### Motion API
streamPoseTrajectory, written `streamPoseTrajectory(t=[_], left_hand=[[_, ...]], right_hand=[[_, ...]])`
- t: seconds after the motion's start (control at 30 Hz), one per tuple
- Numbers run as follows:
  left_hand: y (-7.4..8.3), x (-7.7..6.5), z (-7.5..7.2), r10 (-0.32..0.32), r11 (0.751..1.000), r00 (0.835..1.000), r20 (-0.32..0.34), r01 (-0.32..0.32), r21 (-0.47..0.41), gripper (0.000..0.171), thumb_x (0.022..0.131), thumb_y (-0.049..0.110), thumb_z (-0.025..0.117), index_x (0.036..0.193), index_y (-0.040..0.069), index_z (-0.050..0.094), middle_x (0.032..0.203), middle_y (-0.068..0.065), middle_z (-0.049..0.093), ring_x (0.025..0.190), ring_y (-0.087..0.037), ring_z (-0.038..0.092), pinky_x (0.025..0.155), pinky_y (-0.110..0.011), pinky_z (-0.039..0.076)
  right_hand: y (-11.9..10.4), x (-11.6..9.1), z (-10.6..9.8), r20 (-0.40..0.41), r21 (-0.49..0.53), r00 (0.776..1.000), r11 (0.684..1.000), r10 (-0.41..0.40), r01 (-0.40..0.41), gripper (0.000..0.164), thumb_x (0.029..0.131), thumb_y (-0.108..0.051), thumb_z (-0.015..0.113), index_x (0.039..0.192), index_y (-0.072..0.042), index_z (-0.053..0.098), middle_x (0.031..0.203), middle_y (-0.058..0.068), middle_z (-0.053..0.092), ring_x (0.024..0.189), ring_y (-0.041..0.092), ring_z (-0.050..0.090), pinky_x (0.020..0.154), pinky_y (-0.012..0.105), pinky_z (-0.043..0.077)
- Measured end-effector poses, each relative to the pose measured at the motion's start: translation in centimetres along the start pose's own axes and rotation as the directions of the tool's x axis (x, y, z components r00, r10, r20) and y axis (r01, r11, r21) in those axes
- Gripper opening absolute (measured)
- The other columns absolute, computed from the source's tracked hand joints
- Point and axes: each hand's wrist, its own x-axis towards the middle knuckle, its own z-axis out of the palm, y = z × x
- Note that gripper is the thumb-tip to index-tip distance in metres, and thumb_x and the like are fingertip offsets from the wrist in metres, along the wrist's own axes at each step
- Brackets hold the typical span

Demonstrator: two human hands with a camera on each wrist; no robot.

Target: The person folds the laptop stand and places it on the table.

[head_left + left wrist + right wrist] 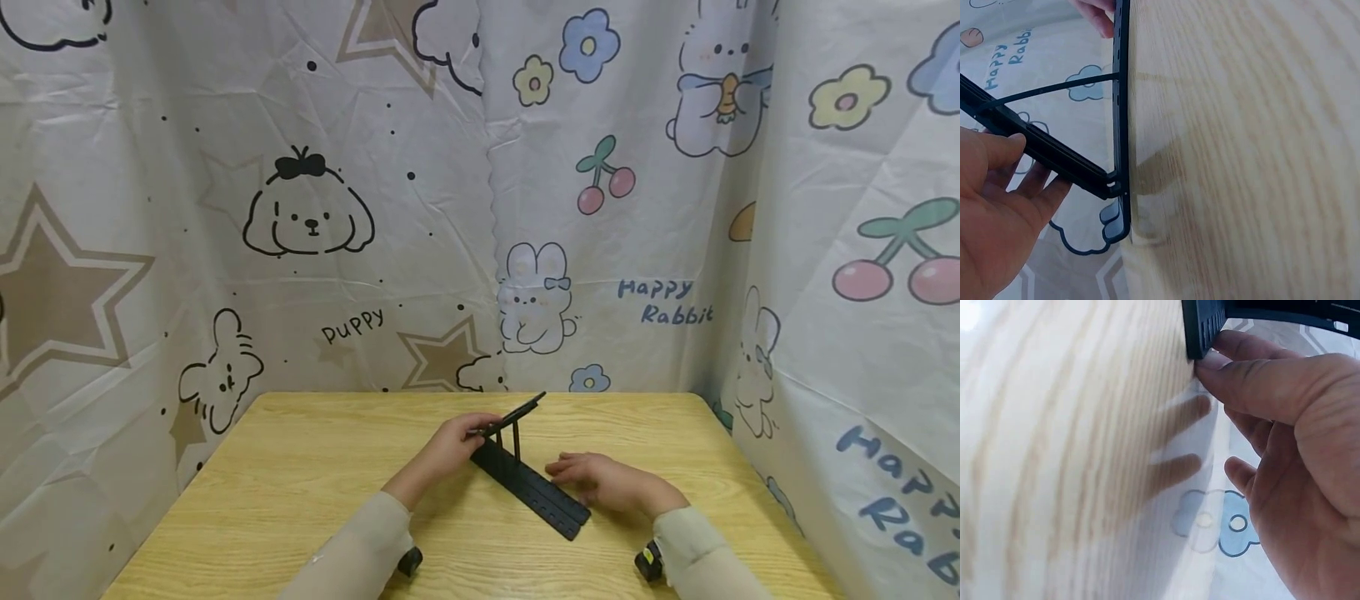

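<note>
A black folding stand (536,487), which looks like a laptop stand, has its long slotted base on the table. Its upper panel (517,412) is hinged up at a slant, with thin struts (516,442) between panel and base. My left hand (453,442) grips the raised panel near the hinge, thumb on one side and fingers on the other, as the left wrist view shows. Beside the base's near part is my right hand (600,482), fingers loosely bent. In the right wrist view its thumb (1241,387) is at the base's edge; whether it presses there is unclear.
The wooden table (315,467) reaches back to a printed curtain (420,250), which also hangs along the right side. A small black device (649,562) is at the right wrist, another (409,561) at the left.
</note>
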Motion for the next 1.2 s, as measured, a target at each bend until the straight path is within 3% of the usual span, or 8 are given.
streamPoseTrajectory(t=[0.33,0.63,1.2], left_hand=[[-0.7,0.7,-0.3,0.048,0.999,0.998,0.029,-0.048,0.000,0.044,0.100,-0.009,0.054,0.137,0.011,0.065,0.138,-0.010,0.065,0.129,-0.029,0.060,0.104,-0.045,0.052],[-1.1,0.9,-0.2,0.022,1.000,1.000,0.019,-0.022,-0.003,0.043,0.100,-0.008,0.054,0.137,0.011,0.066,0.136,-0.009,0.066,0.126,-0.028,0.061,0.103,-0.045,0.053],[-1.1,1.3,-0.4,-0.018,0.998,1.000,0.021,0.019,-0.058,0.039,0.102,-0.005,0.053,0.134,0.012,0.067,0.134,-0.009,0.066,0.126,-0.027,0.061,0.104,-0.045,0.053]], right_hand=[[-0.5,-0.1,0.7,0.018,-0.027,1.000,1.000,0.006,-0.005,0.056,0.088,0.000,0.071,0.142,-0.014,0.062,0.155,-0.003,0.051,0.151,0.035,0.033,0.121,0.065,0.020],[-1.3,-0.2,1.5,-0.009,-0.034,0.999,0.998,-0.047,0.047,0.054,0.088,-0.011,0.075,0.141,-0.010,0.063,0.154,0.005,0.053,0.148,0.042,0.036,0.118,0.071,0.019],[-2.2,0.4,2.4,-0.050,-0.019,0.999,1.000,0.001,-0.001,0.051,0.086,-0.024,0.080,0.135,-0.015,0.068,0.150,-0.005,0.056,0.148,0.035,0.039,0.119,0.072,0.010]])
